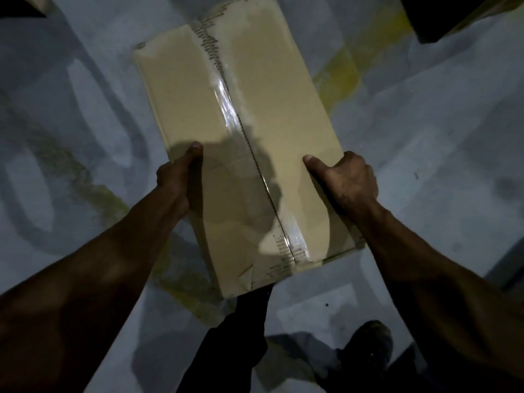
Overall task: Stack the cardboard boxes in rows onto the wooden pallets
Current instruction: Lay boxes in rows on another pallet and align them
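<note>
A long tan cardboard box (272,114), sealed down its middle with clear tape, is held in the air above the floor, its length running away from me. My left hand (177,180) grips its left side with the thumb on top. My right hand (347,180) grips the right side, thumb also on the top face. The fingers of both hands are hidden under the box edges. No pallet is recognisable in the dim view.
Below lies a grey concrete floor (425,137) with worn yellow paint lines (340,72). My dark trouser leg (235,336) and shoe (368,344) show beneath the box. A dark object (448,15) fills the top right corner, another dark shape (19,4) the top left.
</note>
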